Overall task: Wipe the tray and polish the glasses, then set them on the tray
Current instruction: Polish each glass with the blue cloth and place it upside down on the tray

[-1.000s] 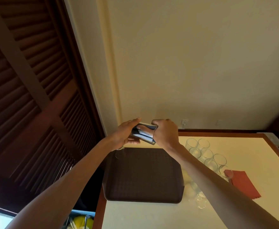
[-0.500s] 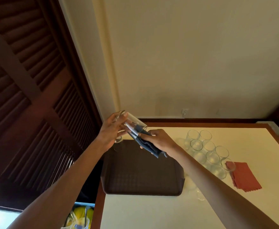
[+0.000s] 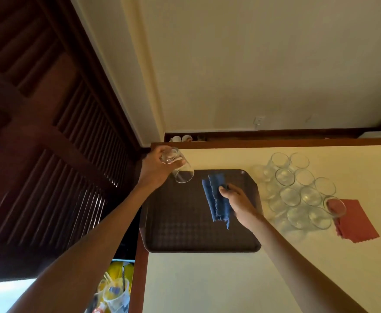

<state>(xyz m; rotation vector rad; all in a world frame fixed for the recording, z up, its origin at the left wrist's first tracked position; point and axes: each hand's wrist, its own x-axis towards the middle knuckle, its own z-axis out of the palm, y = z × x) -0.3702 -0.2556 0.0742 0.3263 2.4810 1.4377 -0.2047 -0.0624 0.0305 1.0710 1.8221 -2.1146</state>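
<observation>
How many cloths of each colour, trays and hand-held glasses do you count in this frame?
blue cloth: 1, pinched by the right hand
red cloth: 1
tray: 1
held glass: 1, in the left hand
Total: 4
The standing glasses overlap too much to count.

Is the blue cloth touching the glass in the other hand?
Apart. The head view shows dark tray between the blue cloth and the glass in the left hand.
</observation>
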